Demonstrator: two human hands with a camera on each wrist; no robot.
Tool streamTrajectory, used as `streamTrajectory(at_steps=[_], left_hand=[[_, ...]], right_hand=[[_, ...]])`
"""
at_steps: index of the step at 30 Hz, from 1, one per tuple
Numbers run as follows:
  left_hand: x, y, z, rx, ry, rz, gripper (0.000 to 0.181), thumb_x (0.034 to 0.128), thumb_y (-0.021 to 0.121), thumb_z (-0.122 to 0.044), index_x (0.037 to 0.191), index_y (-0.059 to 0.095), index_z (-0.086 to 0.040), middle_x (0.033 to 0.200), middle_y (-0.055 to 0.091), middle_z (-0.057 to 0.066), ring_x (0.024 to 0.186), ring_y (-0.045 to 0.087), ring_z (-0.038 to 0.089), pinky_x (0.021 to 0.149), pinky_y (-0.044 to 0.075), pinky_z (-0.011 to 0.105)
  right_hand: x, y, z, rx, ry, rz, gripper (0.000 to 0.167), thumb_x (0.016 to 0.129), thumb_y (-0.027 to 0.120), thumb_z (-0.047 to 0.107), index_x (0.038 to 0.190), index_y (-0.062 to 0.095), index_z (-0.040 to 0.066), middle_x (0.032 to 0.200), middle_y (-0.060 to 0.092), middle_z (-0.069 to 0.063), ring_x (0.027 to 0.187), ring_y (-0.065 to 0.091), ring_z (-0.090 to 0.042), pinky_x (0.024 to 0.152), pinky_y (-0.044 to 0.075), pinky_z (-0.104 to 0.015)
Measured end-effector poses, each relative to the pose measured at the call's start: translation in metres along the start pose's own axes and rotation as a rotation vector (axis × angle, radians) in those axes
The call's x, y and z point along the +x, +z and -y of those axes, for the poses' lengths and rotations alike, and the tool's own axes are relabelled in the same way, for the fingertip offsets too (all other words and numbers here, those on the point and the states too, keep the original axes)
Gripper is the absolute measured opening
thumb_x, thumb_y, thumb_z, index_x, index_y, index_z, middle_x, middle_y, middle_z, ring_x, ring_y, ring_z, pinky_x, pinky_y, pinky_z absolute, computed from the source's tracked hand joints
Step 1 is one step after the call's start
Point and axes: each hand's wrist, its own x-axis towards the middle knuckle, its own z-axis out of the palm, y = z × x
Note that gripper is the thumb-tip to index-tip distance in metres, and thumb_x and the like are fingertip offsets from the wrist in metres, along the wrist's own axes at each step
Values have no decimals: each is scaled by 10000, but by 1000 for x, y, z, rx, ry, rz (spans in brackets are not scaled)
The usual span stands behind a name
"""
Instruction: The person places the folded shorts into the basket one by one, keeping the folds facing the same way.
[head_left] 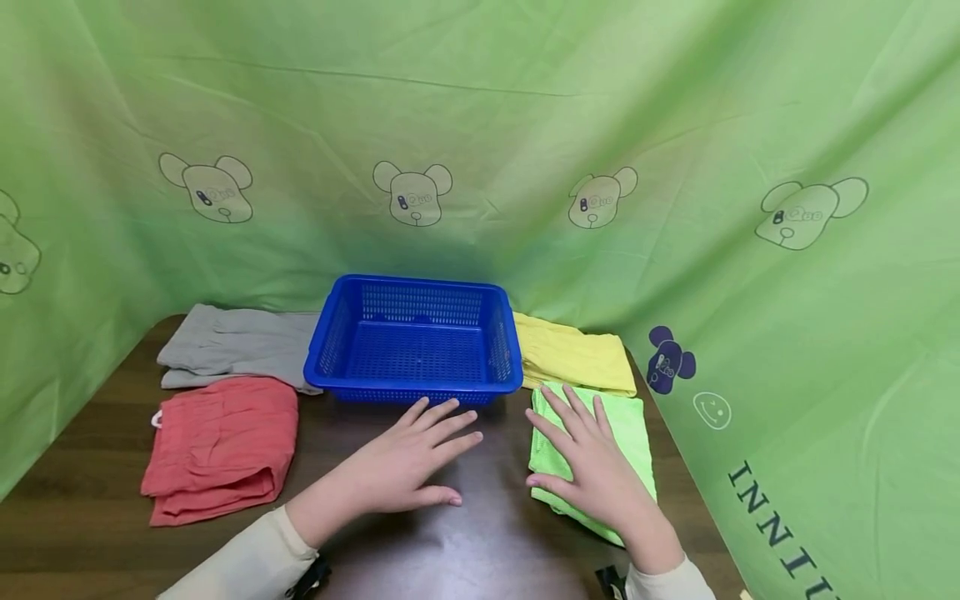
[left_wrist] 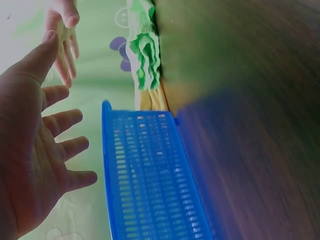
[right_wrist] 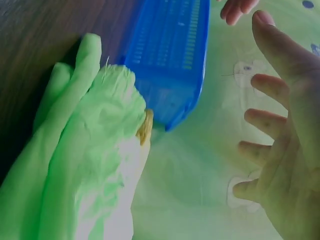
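My left hand point(head_left: 393, 467), fingers spread and palm down, hovers over the table just in front of the blue basket point(head_left: 416, 392); it holds nothing. In the left wrist view the left hand point(left_wrist: 35, 145) is beside the basket point(left_wrist: 150, 175), apart from it. My right hand point(head_left: 596, 471), also spread, is above the folded bright green cloth point(head_left: 633, 433). The right wrist view shows the right hand point(right_wrist: 285, 135) raised away from the green cloth point(right_wrist: 95, 140), gripping nothing. No contents show in the basket.
Folded grey cloth point(head_left: 240, 346) lies left of the basket, with folded red cloth point(head_left: 225, 442) nearer the front. Folded yellow cloth point(head_left: 577, 358) is at the basket's right, behind the green one. A green curtain point(head_left: 495, 125) surrounds the wooden table point(head_left: 75, 533).
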Motion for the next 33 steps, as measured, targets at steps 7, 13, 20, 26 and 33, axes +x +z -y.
streamTrajectory(at_steps=[7, 13, 20, 26, 33], left_hand=[[19, 5, -5, 47, 47, 8, 718, 978, 493, -680, 1540, 472, -233, 1655, 348, 11, 1543, 270, 326, 1201, 251, 635], [36, 10, -12, 39, 67, 35, 685, 969, 595, -601, 1533, 479, -229, 1648, 362, 25, 1541, 273, 324, 1191, 273, 637], [51, 13, -21, 42, 84, 58, 663, 974, 590, -598, 1521, 495, -235, 1635, 383, 19, 1535, 291, 312, 1187, 294, 623], [67, 18, -29, 44, 112, 65, 644, 983, 564, -607, 1517, 498, -253, 1632, 388, 17, 1534, 296, 300, 1190, 295, 614], [86, 26, -36, 61, 119, 91, 634, 989, 533, -625, 1517, 500, -276, 1660, 335, -11, 1553, 250, 275, 1195, 294, 599]], right_hand=[[-14, -7, -14, 47, 26, 9, 785, 839, 782, 502, 1520, 500, 230, 1666, 306, -112, 1532, 228, -436, 1256, -43, -572], [-24, -12, -33, 104, 61, -25, 688, 870, 790, 413, 1473, 556, 180, 1644, 348, -120, 1537, 231, -415, 1272, -36, -503], [-32, -12, -45, 83, 103, -49, 587, 895, 784, 325, 1428, 596, 163, 1604, 405, -150, 1528, 258, -400, 1273, -46, -489], [-37, -13, -55, 46, 119, -87, 551, 881, 790, 267, 1387, 624, 125, 1568, 444, -178, 1490, 312, -435, 1279, -16, -469], [-44, -14, -66, 42, 181, -86, 506, 902, 771, 235, 1372, 627, 111, 1558, 450, -188, 1441, 340, -501, 1264, 40, -561]])
